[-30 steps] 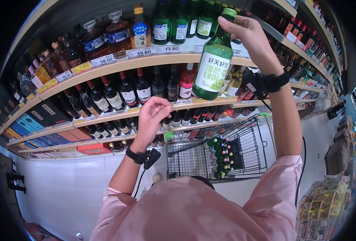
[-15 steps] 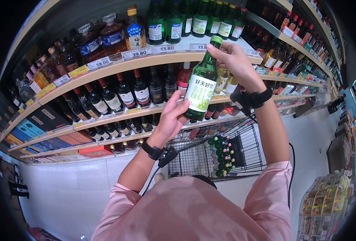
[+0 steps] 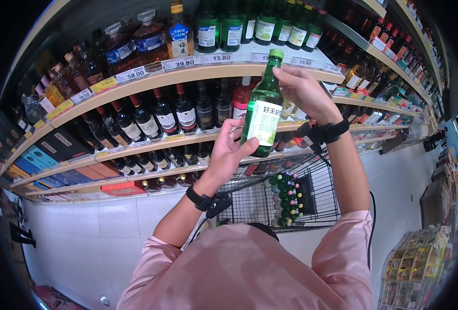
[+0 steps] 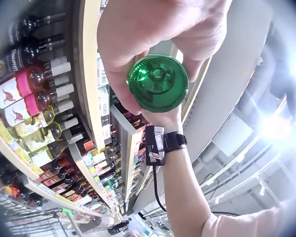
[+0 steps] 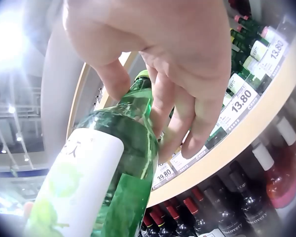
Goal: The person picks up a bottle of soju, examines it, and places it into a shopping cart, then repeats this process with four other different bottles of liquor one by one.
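A green glass bottle (image 3: 260, 98) with a green cap and a white label showing green grapes is held before the shelves, tilted slightly, cap uppermost. My left hand (image 3: 227, 154) grips it near the base, thumb across the lower label. Higher up, my right hand (image 3: 306, 92) pinches the neck just below the cap. The left wrist view looks straight at the round base (image 4: 158, 84), with fingers on both sides. In the right wrist view, thumb and fingers (image 5: 163, 98) close round the neck, and the label (image 5: 81, 173) faces the camera's left.
Similar green bottles (image 3: 265, 30) line the upper shelf above price tags. Wine bottles (image 3: 164, 118) stand on the shelf below. A wire shopping cart (image 3: 319, 188) holding several bottles (image 3: 286, 201) is below my right arm. A snack rack (image 3: 420, 263) stands at the lower right.
My right hand brought the bottle down and leftward from the upper shelf. My left hand rose and took hold of its lower part. Since half a second ago, the label has turned toward the right.
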Demonstrator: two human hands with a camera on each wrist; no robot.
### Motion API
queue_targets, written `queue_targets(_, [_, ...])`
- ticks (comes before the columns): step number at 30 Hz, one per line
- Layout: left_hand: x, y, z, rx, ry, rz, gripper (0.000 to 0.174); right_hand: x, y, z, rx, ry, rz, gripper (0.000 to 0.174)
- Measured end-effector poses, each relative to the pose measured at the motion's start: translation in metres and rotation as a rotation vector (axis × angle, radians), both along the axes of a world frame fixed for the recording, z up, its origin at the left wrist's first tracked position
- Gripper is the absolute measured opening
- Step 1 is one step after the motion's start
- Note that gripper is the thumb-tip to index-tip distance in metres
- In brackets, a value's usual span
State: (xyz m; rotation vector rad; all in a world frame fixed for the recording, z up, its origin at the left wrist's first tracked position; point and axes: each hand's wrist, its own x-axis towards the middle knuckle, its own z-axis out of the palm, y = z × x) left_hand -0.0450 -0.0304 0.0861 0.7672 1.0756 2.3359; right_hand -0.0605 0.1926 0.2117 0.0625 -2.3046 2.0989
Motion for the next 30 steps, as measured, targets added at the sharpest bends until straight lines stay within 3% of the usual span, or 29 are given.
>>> queue_targets(5, [-0.002,-0.002,-0.009,-0.029,0.079,0.068,0.044,0.006,-0.021,0.006,-0.024,0.063,0.031,0.037])
queue_targets(8, [-0.003,-0.011,-0.007,0.098,-0.136,-0.177,0.047,0.002,-0.02,0.005,-0.078,0.073,0.088,0.039])
queue_targets(14, [0.001,-0.022,0.006,0.148,-0.179,-0.342,0.054,0.001,-0.025,-0.002,-0.329,0.127,0.228,0.031])
queue_targets(16, [-0.006,-0.024,0.0,0.225,-0.281,-0.499,0.057,-0.004,-0.025,-0.008,-0.229,0.23,0.172,0.028])
queue_targets(20, [-0.003,-0.02,0.0,0.137,-0.17,-0.263,0.062,0.001,-0.041,0.008,0.081,0.355,0.0,0.023])
queue_targets(22, [-0.007,-0.014,-0.01,0.06,-0.023,-0.1,0.065,-0.005,-0.046,0.006,0.127,0.384,-0.104,0.03])
queue_targets(23, [-0.007,-0.014,-0.011,0.062,-0.083,-0.114,0.071,-0.008,-0.045,0.004,0.157,0.388,-0.154,0.031])
queue_targets(24, [-0.004,-0.016,-0.007,0.047,-0.112,-0.075,0.062,-0.009,-0.048,0.005,0.189,0.391,-0.205,0.033])
queue_targets(25, [-0.006,-0.017,-0.009,0.094,-0.192,-0.172,0.061,-0.008,-0.054,0.005,0.165,0.466,-0.229,0.041])
queue_targets(28, [-0.01,-0.023,-0.017,0.244,-0.421,-0.46,0.078,0.008,-0.059,0.025,0.272,0.202,-0.246,0.038])
queue_targets(30, [-0.009,-0.024,-0.015,0.358,-0.545,-0.654,0.086,0.006,-0.056,0.021,0.139,0.202,-0.2,0.037])
